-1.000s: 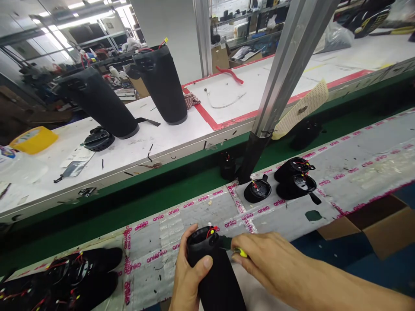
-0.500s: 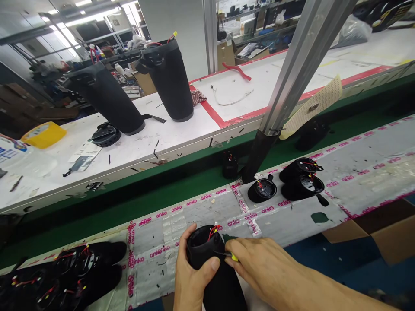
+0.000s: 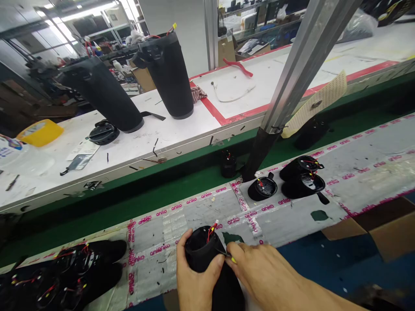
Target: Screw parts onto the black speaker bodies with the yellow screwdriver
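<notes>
While the left grip [image 3: 197,283] clasps a cylinder's top [image 3: 201,260], benchtop [image 3: 147,270] stretches beyond.

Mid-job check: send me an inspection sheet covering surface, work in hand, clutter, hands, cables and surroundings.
Surface: grey bench, crossed by pink-lettered tape, dotted with dark bits.
Work in hand: black cylinder, tilted, open end up; yellow tool, mostly hidden.
Clutter: green scraps; left cylinders and right cylinders.
Hands: left hand around the black cylinder near its rim; right hand grips the tool, tip contact unclear.
Cables: red wires at the cylinder's opening; white cable on the white table.
Surroundings: metal post, tall cylinders, cardboard box.
</notes>
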A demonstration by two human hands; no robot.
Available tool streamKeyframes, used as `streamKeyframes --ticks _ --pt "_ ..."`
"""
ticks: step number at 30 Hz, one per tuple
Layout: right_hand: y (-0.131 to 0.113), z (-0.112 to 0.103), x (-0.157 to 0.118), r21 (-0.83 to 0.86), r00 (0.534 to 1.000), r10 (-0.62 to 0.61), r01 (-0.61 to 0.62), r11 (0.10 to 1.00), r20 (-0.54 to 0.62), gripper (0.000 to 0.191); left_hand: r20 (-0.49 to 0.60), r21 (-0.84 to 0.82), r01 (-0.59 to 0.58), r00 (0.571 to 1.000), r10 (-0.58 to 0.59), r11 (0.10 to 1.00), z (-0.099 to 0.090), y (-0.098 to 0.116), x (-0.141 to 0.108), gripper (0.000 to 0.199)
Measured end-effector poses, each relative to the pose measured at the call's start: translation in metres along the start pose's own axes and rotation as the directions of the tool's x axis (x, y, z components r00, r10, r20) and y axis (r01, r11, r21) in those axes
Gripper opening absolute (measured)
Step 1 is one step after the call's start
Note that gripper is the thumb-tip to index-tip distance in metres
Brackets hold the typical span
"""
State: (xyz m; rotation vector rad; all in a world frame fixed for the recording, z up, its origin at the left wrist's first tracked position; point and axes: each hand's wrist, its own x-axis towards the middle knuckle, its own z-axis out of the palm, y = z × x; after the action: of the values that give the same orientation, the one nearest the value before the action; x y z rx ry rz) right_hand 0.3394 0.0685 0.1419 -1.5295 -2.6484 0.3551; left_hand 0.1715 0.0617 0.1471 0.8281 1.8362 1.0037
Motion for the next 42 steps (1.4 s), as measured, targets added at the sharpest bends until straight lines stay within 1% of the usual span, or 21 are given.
streamKeyframes --ticks 4,9,12,14,16,18,19,21,22,24,26,28,30,32,34,36,37,38,39,41,42 --pt "-0.001 0.001 -0.003 0.012 1.000 -0.018 0.018 1.000 0.009 0.028 -0.017 0.019 0.020 1.000 -0.020 1.000 0.003 0.003 -0.003 0.077" --pt "0.000 0.001 -0.003 0.002 1.000 -0.015 0.015 1.000 -0.003 0.025 -0.018 0.065 0.017 1.000 -0.016 0.998 0.004 -0.002 -0.004 0.077" --pt "-0.001 0.002 0.000 -0.013 0.999 -0.033 0.034 0.999 0.031 0.026 -0.003 0.047 0.012 1.000 -0.012 0.999 0.005 -0.008 -0.001 0.078" --pt "-0.001 0.003 0.001 -0.017 0.999 -0.020 0.021 1.000 0.046 0.025 0.002 0.006 0.005 1.000 -0.005 1.000 0.007 -0.010 0.001 0.077" --pt "-0.002 0.002 -0.002 0.029 1.000 0.006 -0.007 1.000 0.005 0.023 0.021 -0.054 -0.001 1.000 0.002 0.999 0.008 -0.010 0.003 0.078" --pt "0.000 -0.003 -0.010 0.145 0.994 0.026 -0.010 0.989 -0.107 0.020 0.057 -0.132 0.010 0.998 -0.002 0.991 0.009 -0.010 0.007 0.087" --pt "0.002 -0.007 -0.015 0.217 0.984 0.037 0.002 0.976 -0.176 0.019 0.078 -0.188 0.050 0.996 -0.036 0.981 0.008 -0.010 0.009 0.091" --pt "0.008 -0.016 -0.025 0.352 0.953 0.075 0.035 0.935 -0.293 0.017 0.104 -0.297 0.154 0.986 -0.129 0.942 0.006 -0.012 0.013 0.091" --pt "0.012 -0.021 -0.029 0.407 0.941 0.110 0.032 0.913 -0.321 0.017 0.115 -0.343 0.203 0.978 -0.174 0.917 0.005 -0.013 0.014 0.089" --pt "0.020 -0.025 -0.032 0.499 0.935 0.200 -0.028 0.866 -0.294 0.020 0.145 -0.428 0.257 0.966 -0.214 0.867 0.002 -0.017 0.017 0.087" --pt "0.027 -0.022 -0.030 0.583 0.936 0.292 -0.127 0.803 -0.198 0.025 0.192 -0.521 0.280 0.959 -0.209 0.807 0.001 -0.021 0.019 0.085" --pt "0.029 -0.016 -0.026 0.672 0.940 0.337 -0.215 0.709 -0.055 0.030 0.246 -0.607 0.325 0.945 -0.217 0.725 0.002 -0.026 0.020 0.078" --pt "0.029 -0.011 -0.021 0.735 0.939 0.326 -0.294 0.611 0.105 0.035 0.269 -0.642 0.352 0.935 -0.230 0.681 0.004 -0.030 0.022 0.073" --pt "0.028 -0.010 -0.016 0.759 0.927 0.292 -0.364 0.540 0.236 0.036 0.264 -0.652 0.353 0.935 -0.237 0.670 0.006 -0.034 0.024 0.067" --pt "0.027 -0.009 -0.013 0.774 0.915 0.262 -0.401 0.490 0.307 0.033 0.264 -0.664 0.364 0.931 -0.251 0.653 0.006 -0.038 0.024 0.063" --pt "0.028 -0.006 -0.011 0.808 0.908 0.233 -0.416 0.416 0.348 0.026 0.290 -0.688 0.392 0.920 -0.264 0.611 0.005 -0.041 0.025 0.063" --pt "0.028 -0.002 -0.011 0.832 0.904 0.220 -0.424 0.358 0.366 0.023 0.310 -0.703 0.408 0.913 -0.265 0.583 0.004 -0.041 0.025 0.064" --pt "0.029 0.004 -0.010 0.858 0.899 0.203 -0.432 0.277 0.387 0.021 0.334 -0.720 0.424 0.906 -0.261 0.549 0.004 -0.041 0.025 0.065" --pt "0.030 0.010 -0.010 0.882 0.896 0.169 -0.437 0.176 0.410 0.024 0.365 -0.735 0.444 0.896 -0.254 0.513 0.004 -0.040 0.026 0.065" --pt "0.032 0.021 -0.008 0.894 0.893 0.048 -0.446 -0.037 0.447 0.040 0.449 -0.749 0.503 0.864 -0.229 0.430 0.006 -0.035 0.028 0.065" --pt "0.032 0.025 -0.007 0.886 0.893 -0.015 -0.449 -0.118 0.450 0.050 0.480 -0.758 0.522 0.853 -0.206 0.392 0.007 -0.032 0.028 0.065"
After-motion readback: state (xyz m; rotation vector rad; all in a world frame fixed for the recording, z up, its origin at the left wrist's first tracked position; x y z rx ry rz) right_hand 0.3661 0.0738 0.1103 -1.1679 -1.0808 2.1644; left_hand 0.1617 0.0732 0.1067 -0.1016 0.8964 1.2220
